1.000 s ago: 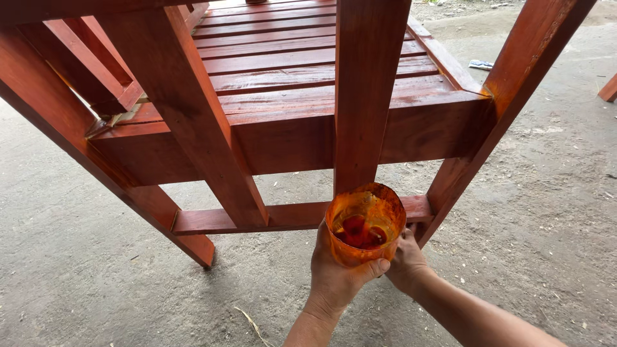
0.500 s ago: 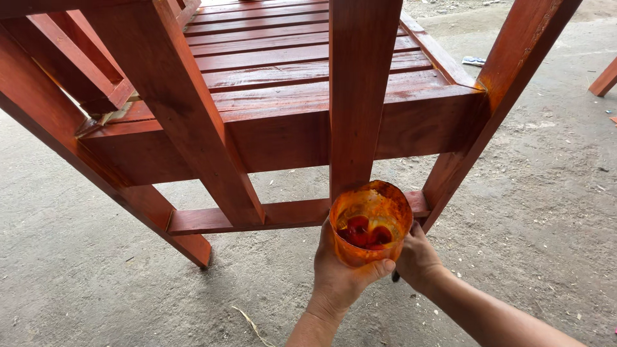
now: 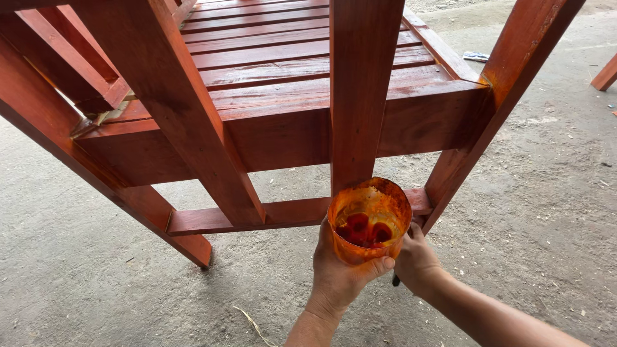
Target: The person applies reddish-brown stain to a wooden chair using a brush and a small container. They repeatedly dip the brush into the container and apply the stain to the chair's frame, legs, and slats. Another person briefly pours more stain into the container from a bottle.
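Woodwork yard: stained chair point(image 3: 289, 96), concrete floor point(image 3: 546, 193)

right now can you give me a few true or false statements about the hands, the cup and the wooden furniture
1. The left hand holds an orange plastic cup. True.
2. The cup is filled to the rim with clear water. False: it holds a little dark red liquid at the bottom, and its walls are smeared orange.
3. The right hand is beside the cup, low by the bottom rail of the reddish-brown wooden furniture. True.
4. The furniture is bare, pale wood. False: it is stained reddish-brown all over.
5. The furniture stands on grass. False: it stands on a grey concrete floor.
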A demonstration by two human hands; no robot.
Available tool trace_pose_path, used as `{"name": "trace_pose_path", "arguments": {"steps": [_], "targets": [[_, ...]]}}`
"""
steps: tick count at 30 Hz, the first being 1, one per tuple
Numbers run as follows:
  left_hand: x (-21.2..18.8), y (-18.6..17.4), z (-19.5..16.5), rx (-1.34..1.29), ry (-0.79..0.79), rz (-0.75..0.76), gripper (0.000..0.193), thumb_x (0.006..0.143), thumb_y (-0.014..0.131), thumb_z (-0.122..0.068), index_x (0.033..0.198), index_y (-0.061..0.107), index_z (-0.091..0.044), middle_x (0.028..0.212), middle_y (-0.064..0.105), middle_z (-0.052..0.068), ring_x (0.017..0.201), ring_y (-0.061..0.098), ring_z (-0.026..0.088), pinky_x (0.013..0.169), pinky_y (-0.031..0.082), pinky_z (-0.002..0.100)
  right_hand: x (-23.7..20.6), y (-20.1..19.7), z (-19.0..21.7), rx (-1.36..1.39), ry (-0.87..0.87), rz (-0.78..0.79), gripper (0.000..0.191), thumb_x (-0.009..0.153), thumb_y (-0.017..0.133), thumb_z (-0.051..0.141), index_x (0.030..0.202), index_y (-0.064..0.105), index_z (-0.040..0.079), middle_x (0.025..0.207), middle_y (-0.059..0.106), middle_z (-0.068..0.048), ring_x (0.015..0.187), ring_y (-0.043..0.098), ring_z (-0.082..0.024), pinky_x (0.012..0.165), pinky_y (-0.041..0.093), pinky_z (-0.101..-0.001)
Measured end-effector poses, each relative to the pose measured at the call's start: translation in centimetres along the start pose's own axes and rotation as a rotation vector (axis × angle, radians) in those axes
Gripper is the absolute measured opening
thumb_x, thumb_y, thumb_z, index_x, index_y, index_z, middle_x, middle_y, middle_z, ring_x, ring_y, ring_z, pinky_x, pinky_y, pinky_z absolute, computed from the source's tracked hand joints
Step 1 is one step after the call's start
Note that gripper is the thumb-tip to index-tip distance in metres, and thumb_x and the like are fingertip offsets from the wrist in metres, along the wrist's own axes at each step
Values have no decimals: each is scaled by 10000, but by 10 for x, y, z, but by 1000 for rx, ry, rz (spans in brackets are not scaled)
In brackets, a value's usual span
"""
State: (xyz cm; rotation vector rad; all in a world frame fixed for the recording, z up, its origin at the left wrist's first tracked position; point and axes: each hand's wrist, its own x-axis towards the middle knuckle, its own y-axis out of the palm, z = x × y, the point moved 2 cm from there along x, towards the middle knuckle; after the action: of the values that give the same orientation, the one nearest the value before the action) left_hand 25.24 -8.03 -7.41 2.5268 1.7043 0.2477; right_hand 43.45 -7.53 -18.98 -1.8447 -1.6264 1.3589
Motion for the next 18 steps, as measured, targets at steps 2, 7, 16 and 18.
{"name": "trace_pose_path", "arguments": {"steps": [2,7,16,18], "targets": [[-2,2,1,-22,19,-2,995,607,940,-200,1428,381,-138,1316,614,45,1255,657,191,1048,632,300,11,4,6,-59,58,-54,635,977,628,295,1520,340,137,1651,252,-122,1544,179,-380,1230,194,-592],[-6,0,1,-86,23,-6,988,610,937,-150,1431,389,-116,1312,609,61,1260,653,206,1068,618,310,22,8,27,-7,53,-46,669,1052,526,291,1606,203,103,1671,226,-145,1529,201,-369,1230,218,-523],[-4,-4,0,-63,20,-12,949,624,929,-139,1412,400,-118,1308,610,62,1236,664,201,1041,630,323,-6,-32,4,5,66,2,694,1018,600,349,1586,276,117,1609,320,-162,1506,286,-364,1180,361,-559],[-3,-4,0,-52,52,-17,947,622,932,-139,1409,406,-110,1314,617,70,1239,665,206,1049,622,324,-14,-32,11,-133,100,-13,812,988,638,414,1563,279,-34,1578,302,-276,1482,299,-445,1143,371,-553]]}}
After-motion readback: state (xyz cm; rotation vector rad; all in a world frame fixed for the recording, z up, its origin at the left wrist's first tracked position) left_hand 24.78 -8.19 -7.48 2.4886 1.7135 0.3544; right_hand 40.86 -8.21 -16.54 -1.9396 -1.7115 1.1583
